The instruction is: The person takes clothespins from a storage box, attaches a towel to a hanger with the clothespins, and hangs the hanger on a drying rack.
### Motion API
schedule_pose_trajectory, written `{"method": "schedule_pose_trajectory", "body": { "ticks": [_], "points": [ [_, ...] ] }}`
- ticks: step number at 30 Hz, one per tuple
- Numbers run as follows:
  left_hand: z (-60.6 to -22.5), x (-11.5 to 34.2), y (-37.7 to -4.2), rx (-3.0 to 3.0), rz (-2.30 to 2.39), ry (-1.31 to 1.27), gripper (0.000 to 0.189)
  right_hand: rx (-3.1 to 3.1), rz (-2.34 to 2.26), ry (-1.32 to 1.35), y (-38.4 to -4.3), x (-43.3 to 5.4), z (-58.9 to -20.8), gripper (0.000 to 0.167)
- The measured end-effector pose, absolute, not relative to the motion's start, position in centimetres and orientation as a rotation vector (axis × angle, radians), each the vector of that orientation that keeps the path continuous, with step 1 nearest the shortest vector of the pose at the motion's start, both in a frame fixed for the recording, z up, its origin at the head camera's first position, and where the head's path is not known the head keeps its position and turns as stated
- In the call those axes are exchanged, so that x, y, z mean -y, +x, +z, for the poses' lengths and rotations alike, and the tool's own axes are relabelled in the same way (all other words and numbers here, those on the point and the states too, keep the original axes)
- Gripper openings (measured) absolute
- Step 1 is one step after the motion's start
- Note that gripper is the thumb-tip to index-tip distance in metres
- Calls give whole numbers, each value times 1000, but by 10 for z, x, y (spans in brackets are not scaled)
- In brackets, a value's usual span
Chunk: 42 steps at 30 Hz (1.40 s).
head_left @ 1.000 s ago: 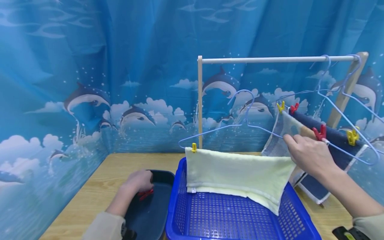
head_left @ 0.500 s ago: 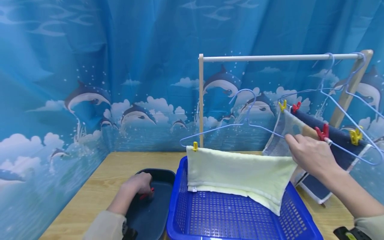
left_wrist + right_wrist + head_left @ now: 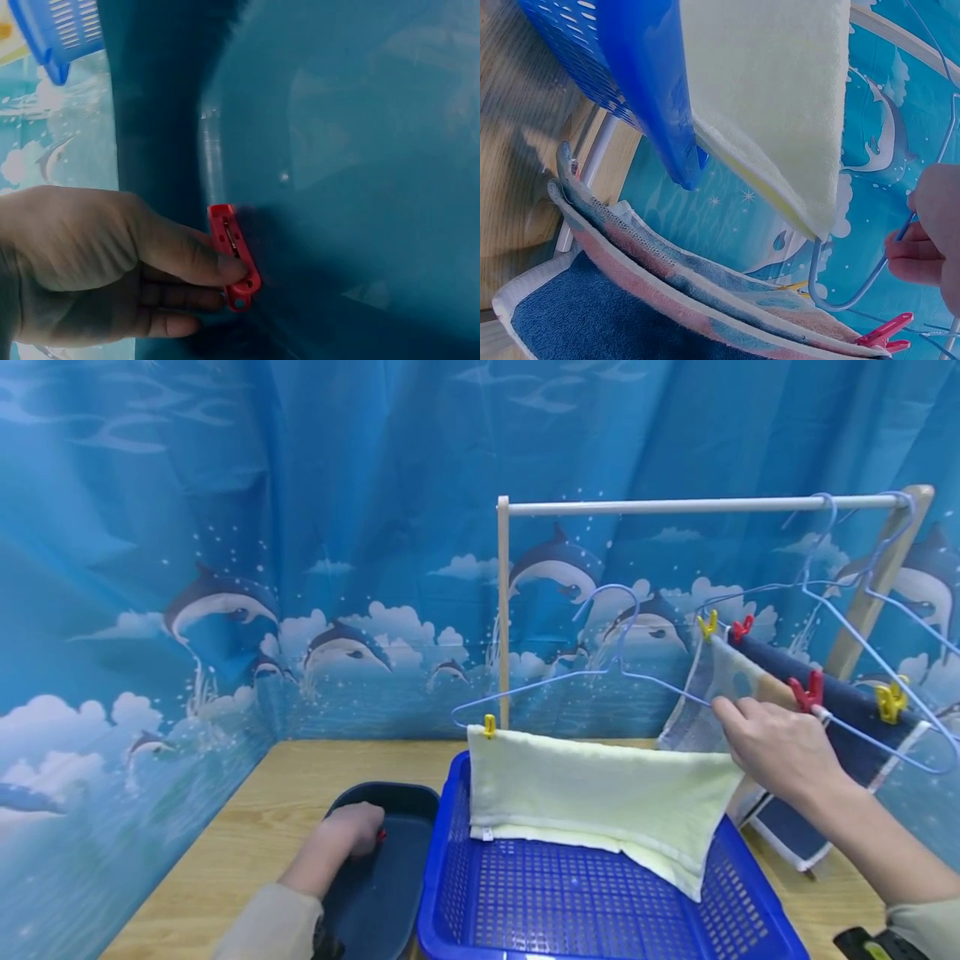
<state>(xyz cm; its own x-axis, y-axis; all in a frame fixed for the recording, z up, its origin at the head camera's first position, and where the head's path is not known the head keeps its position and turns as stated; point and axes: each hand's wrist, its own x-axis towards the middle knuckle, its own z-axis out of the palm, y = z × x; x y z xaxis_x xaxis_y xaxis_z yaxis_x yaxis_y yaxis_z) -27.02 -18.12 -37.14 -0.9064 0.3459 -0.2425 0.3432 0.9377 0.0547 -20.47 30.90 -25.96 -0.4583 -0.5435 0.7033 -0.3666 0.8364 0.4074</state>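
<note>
My left hand (image 3: 343, 835) reaches into a dark basin (image 3: 378, 893) and pinches a red clothespin (image 3: 225, 219) between thumb and fingers, plainest in the left wrist view. With my right hand (image 3: 780, 743) I grip the right part of a blue wire hanger (image 3: 551, 681). A pale yellow towel (image 3: 592, 793) is draped over that hanger's lower bar. One yellow clothespin (image 3: 490, 726) fastens the towel's left top corner. At its right top corner, the right wrist view shows the hanger's bent end (image 3: 817, 289) and no clip.
A blue perforated basket (image 3: 570, 902) stands under the towel. Behind it rises a drying rack with a white rail (image 3: 645, 508). Hangers at its right end carry a dark blue towel (image 3: 840, 710) and a patterned towel (image 3: 738, 672), held by red and yellow clothespins.
My left hand has shifted slightly within the basin, and the red clothespin is now mostly hidden behind it in the head view. My right hand keeps its grip on the hanger.
</note>
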Motion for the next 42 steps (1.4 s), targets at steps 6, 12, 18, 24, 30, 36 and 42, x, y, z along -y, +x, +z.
{"method": "schedule_pose_trajectory", "body": {
  "ticks": [6,12,18,24,30,36,42],
  "points": [
    [-377,180,-273,-2913,-50,647,9,2105,-248,661,-204,-309,-260,7],
    [-381,178,-278,-2949,-92,681,29,2110,-245,658,-204,-310,-260,10],
    [-382,176,-278,-3005,-66,706,39,2125,-244,654,-203,-310,-260,14],
    [-374,176,-277,-3051,-26,749,40,2121,-248,653,-204,-310,-260,10],
    [-363,179,-280,-3111,-17,852,29,2105,-247,662,-205,-309,-258,7],
    [-353,179,-281,-3158,-78,950,21,2097,-245,662,-204,-309,-258,3],
    [-340,175,-275,-3175,-44,965,17,2081,-247,669,-205,-310,-259,9]
  ]
}}
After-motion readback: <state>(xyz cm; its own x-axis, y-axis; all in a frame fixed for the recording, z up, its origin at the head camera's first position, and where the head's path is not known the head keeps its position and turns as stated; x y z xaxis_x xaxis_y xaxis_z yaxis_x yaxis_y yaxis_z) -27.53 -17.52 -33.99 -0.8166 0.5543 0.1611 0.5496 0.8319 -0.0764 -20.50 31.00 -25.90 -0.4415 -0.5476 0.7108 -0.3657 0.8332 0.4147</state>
